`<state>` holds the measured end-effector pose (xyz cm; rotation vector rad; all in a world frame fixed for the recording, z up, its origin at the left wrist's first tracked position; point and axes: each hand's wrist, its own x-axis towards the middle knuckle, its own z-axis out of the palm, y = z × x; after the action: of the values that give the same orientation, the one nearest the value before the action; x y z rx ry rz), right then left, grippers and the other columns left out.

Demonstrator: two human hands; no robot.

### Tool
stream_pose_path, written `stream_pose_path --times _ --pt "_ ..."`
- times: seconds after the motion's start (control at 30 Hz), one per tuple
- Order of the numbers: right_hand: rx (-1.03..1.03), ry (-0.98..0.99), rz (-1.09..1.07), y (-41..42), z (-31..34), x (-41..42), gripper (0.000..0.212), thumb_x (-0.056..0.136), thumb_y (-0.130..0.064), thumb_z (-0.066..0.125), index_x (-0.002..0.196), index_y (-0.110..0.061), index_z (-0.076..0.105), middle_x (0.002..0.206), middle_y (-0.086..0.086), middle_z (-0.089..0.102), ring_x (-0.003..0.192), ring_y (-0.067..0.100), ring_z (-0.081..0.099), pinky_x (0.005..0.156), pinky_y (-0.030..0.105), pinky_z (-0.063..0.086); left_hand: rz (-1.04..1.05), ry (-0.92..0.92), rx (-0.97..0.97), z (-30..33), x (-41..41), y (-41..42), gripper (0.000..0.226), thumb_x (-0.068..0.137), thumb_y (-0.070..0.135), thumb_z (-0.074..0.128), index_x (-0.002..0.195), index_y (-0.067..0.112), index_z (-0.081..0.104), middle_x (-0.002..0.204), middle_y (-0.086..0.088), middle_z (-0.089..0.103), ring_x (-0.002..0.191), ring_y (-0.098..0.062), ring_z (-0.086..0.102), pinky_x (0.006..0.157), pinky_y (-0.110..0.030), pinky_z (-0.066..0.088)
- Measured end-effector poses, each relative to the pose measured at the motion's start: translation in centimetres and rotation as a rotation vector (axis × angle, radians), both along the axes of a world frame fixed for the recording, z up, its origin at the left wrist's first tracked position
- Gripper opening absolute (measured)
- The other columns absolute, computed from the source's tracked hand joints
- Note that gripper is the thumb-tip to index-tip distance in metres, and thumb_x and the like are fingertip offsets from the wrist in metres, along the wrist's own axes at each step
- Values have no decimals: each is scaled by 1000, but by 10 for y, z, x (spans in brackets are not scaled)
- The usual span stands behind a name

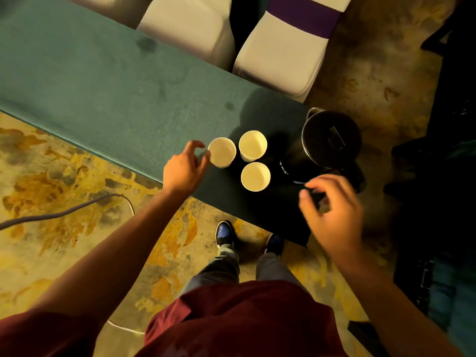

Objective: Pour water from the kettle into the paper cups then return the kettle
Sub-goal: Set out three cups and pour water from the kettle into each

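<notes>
Three white paper cups stand close together near the right end of the green table [103, 94]: a left cup [222, 152], a far cup [253, 145] and a near cup [255, 176]. My left hand [186, 169] reaches to the left cup, its thumb touching the cup's side and its fingers loosely spread. A dark steel kettle [331, 139] stands at the table's right end, lid closed, spout pointing away. My right hand [332, 212] hovers just in front of the kettle's black handle [353, 173], fingers loosely curled and holding nothing.
Two white-covered chairs [280, 52] stand behind the table, one with a purple band. A grey cable [64, 215] lies on the patterned floor at the left. My feet [226, 233] stand close to the table's front edge. Dark furniture [450, 124] fills the right side.
</notes>
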<state>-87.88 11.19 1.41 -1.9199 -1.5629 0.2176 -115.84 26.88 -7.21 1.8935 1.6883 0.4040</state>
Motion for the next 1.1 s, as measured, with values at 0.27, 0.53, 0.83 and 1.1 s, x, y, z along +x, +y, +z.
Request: stream_pose_path --times 0.27,0.53,0.83,1.1 --pt "-38 45 -225 4 -6 65 65 85 -38 78 138 -7 56 139 15 58 128 29 56 102 37 49 -14 166 -70 5 55 -51 41 95 54 46 84 19 62 75 -7 70 68 -33 65 61 -39 56" --pt "-384 803 -256 22 -35 93 13 73 -51 77 80 -40 78 65 -10 74 70 8 73 78 34 60 -12 158 -259 -1 85 -56 39 97 46 49 80 14 64 74 -7 66 69 -29 64 58 -35 48" --pt "-391 833 -131 7 -11 119 32 77 -31 74 50 -26 59 42 -12 48 41 12 47 58 35 41 13 110 -296 2 98 -58 31 94 38 53 77 15 65 71 -6 63 64 -25 61 52 -30 41" --pt "-510 748 31 -16 34 115 27 76 -22 76 52 -24 64 39 -5 50 35 4 43 41 19 34 -9 72 -316 -5 95 -62 26 94 39 55 83 19 68 74 -1 65 66 -21 63 57 -31 49"
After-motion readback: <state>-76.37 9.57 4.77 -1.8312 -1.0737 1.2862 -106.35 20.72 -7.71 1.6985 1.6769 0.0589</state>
